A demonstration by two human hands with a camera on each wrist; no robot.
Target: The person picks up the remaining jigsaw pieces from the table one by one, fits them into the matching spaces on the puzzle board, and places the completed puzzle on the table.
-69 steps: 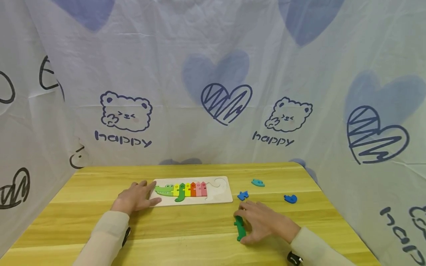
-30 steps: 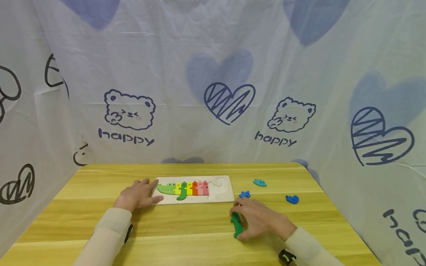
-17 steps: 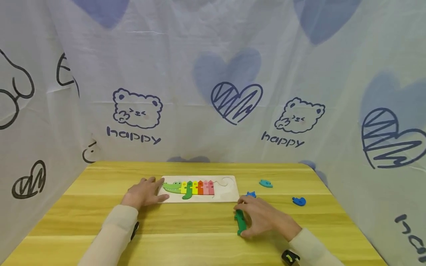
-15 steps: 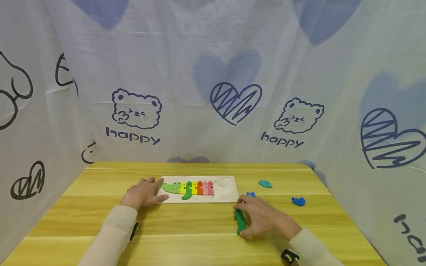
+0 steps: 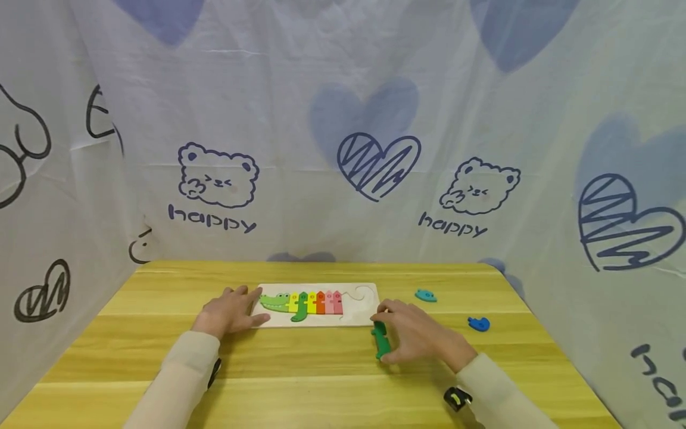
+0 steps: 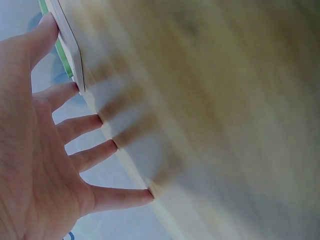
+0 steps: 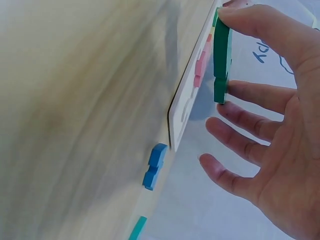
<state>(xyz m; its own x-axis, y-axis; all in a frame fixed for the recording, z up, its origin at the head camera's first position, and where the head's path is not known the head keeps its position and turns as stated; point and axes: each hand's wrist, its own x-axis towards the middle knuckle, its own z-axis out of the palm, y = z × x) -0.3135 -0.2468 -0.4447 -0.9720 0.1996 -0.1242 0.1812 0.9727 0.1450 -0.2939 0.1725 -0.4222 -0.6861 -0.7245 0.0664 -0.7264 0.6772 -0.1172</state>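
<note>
A pale wooden puzzle board lies on the table, bearing a crocodile head and a row of yellow, green, red and pink pieces. My left hand rests at the board's left end, its thumb and index finger at the edge and its fingers spread in the left wrist view. Between the thumb and fingertips of my right hand is a green puzzle piece, pinched on edge by the board's near right corner. In the right wrist view this piece stands off the tabletop, the other fingers stretched out.
A blue puzzle piece lies just off the board's right end; my right hand hides it in the head view. Farther right are a teal piece and a dark blue piece. A printed white cloth hangs behind the table.
My right hand has moved forward with the green puzzle piece, up to the board's near right corner, and now covers the blue piece. My left hand has stayed at the board's left end.
</note>
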